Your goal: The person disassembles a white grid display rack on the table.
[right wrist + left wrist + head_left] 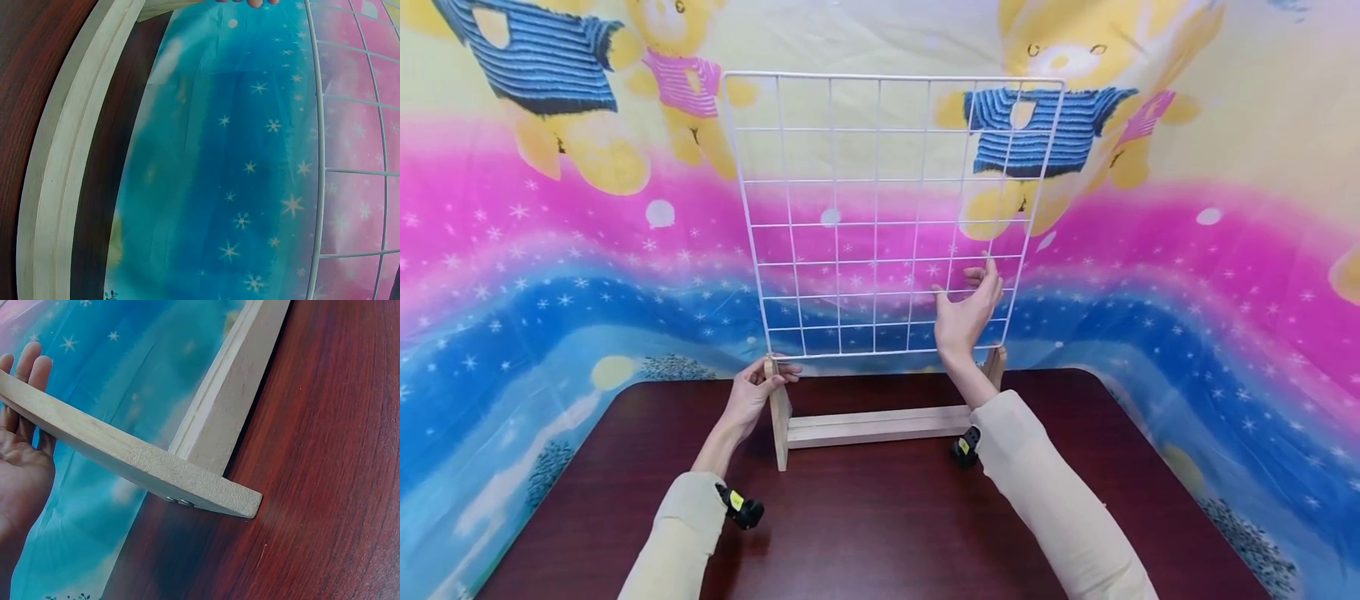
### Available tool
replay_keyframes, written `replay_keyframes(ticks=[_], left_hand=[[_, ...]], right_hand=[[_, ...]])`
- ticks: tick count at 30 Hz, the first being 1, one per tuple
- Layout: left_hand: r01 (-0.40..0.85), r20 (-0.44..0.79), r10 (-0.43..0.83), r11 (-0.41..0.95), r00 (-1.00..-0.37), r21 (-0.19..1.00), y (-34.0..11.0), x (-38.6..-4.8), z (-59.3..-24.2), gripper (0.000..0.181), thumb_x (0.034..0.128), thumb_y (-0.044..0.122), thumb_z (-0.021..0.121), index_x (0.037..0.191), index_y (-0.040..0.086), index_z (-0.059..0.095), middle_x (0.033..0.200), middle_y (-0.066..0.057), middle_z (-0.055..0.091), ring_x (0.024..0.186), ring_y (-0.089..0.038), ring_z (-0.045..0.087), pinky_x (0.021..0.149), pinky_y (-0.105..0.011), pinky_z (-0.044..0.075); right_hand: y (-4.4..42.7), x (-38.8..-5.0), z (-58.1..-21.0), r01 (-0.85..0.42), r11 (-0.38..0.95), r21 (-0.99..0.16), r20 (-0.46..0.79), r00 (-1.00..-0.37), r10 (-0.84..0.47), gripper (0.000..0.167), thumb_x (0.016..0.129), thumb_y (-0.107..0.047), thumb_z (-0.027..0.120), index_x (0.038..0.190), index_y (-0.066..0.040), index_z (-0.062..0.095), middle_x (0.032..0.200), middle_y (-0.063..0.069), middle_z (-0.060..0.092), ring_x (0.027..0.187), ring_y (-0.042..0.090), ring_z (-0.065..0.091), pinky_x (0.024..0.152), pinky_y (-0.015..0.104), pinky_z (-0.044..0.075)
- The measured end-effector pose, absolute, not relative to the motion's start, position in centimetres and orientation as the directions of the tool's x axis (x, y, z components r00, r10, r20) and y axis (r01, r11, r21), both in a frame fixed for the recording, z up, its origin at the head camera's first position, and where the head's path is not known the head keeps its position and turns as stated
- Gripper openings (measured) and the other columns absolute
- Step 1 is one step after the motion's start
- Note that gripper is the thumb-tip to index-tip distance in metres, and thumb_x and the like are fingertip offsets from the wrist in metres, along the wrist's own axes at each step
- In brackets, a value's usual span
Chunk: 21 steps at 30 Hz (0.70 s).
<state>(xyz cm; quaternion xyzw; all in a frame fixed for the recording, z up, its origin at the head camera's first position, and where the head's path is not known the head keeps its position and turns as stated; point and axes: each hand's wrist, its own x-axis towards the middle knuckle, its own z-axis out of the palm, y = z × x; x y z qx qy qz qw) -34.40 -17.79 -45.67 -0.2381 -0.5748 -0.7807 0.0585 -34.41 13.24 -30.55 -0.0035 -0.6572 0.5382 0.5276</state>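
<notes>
A white wire grid (pixel 876 225) stands upright above a wooden stand (pixel 880 427), its lower corners at the tops of the two uprights. My left hand (pixel 748 398) holds the top of the left upright (pixel 779 417) near the grid's lower left corner, thumb in front and fingers behind. In the left wrist view, the fingers of my left hand (pixel 25 450) reach past the wooden upright (pixel 125 447). At the grid's lower right part, my right hand (pixel 966 321) has its fingers spread and partly bent against the wires. The right wrist view shows the grid's edge wire (pixel 321 144) and the crossbar (pixel 56 169).
The stand rests on a dark red-brown table (pixel 865 525). Behind it hangs a cloth (pixel 1150 275) printed with bears, snowflakes and bands of pink and blue. Each wrist wears a small black camera, the left one (pixel 743 508) low over the table.
</notes>
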Motion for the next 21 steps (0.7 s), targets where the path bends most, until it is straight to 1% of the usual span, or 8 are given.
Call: replay_keyframes(ticks=[4, 9, 11, 15, 17, 19, 21], left_hand=[[0.365, 0.437, 0.183, -0.327, -0.881, 0.872, -17.8, -34.4, -45.7, 0.029, 0.096, -0.004, 0.052, 0.125, -0.008, 0.054, 0.101, -0.011, 0.072, 0.093, -0.017, 0.068, 0.096, -0.026, 0.045], [0.363, 0.422, 0.167, -0.298, -0.891, 0.883, -17.9, -34.3, -45.6, 0.024, 0.0956, -0.003, 0.054, 0.118, 0.003, 0.061, 0.094, -0.004, 0.073, 0.093, -0.016, 0.068, 0.094, -0.026, 0.046], [0.359, 0.414, 0.158, -0.292, -0.896, 0.887, -17.9, -34.3, -45.7, 0.024, 0.0953, -0.003, 0.054, 0.117, 0.003, 0.062, 0.093, -0.003, 0.074, 0.092, -0.016, 0.068, 0.093, -0.026, 0.047], [0.357, 0.41, 0.156, -0.285, -0.899, 0.89, -17.9, -34.4, -45.8, 0.024, 0.0953, -0.005, 0.054, 0.116, 0.004, 0.063, 0.092, -0.004, 0.074, 0.092, -0.016, 0.069, 0.092, -0.026, 0.047], [0.353, 0.407, 0.158, -0.288, -0.9, 0.89, -17.9, -34.5, -45.8, 0.025, 0.0953, -0.005, 0.053, 0.114, 0.007, 0.065, 0.092, -0.004, 0.074, 0.092, -0.016, 0.069, 0.093, -0.026, 0.047], [0.344, 0.397, 0.155, -0.286, -0.905, 0.894, -17.9, -34.5, -45.8, 0.028, 0.0954, -0.005, 0.053, 0.111, 0.013, 0.067, 0.092, -0.004, 0.074, 0.091, -0.016, 0.069, 0.093, -0.026, 0.047], [0.339, 0.39, 0.148, -0.283, -0.909, 0.897, -17.9, -34.5, -45.7, 0.029, 0.0955, -0.005, 0.053, 0.11, 0.016, 0.067, 0.092, -0.004, 0.074, 0.092, -0.016, 0.069, 0.094, -0.026, 0.047]], right_hand=[[13.4, -34.3, -30.5, -0.554, 0.422, -0.718, 0.685, -0.453, 0.571, 0.078, 0.074, 0.001, 0.082, 0.14, -0.001, 0.041, 0.108, 0.009, 0.053, 0.106, 0.022, 0.047, 0.099, 0.04, 0.039], [13.8, -33.9, -30.6, -0.554, 0.413, -0.723, 0.68, -0.461, 0.571, 0.077, 0.075, 0.003, 0.081, 0.14, -0.002, 0.041, 0.108, 0.01, 0.053, 0.107, 0.023, 0.047, 0.098, 0.042, 0.041], [13.9, -33.8, -30.7, -0.556, 0.413, -0.722, 0.682, -0.466, 0.564, 0.076, 0.075, 0.003, 0.08, 0.14, -0.002, 0.041, 0.109, 0.01, 0.052, 0.107, 0.023, 0.047, 0.097, 0.043, 0.042], [14.3, -33.5, -30.9, -0.555, 0.415, -0.721, 0.684, -0.475, 0.554, 0.076, 0.075, 0.003, 0.081, 0.14, -0.004, 0.041, 0.109, 0.01, 0.052, 0.107, 0.023, 0.047, 0.096, 0.043, 0.043], [14.5, -33.4, -31.0, -0.552, 0.413, -0.724, 0.681, -0.478, 0.556, 0.076, 0.075, 0.003, 0.081, 0.14, -0.004, 0.041, 0.109, 0.01, 0.052, 0.107, 0.022, 0.047, 0.096, 0.042, 0.043], [14.6, -33.3, -31.0, -0.547, 0.413, -0.728, 0.677, -0.477, 0.56, 0.076, 0.075, 0.003, 0.081, 0.14, -0.003, 0.041, 0.109, 0.01, 0.051, 0.107, 0.022, 0.047, 0.096, 0.041, 0.044], [14.8, -33.2, -31.0, -0.545, 0.417, -0.727, 0.678, -0.472, 0.563, 0.076, 0.075, 0.002, 0.081, 0.14, -0.002, 0.041, 0.109, 0.01, 0.052, 0.106, 0.022, 0.048, 0.096, 0.04, 0.044]])
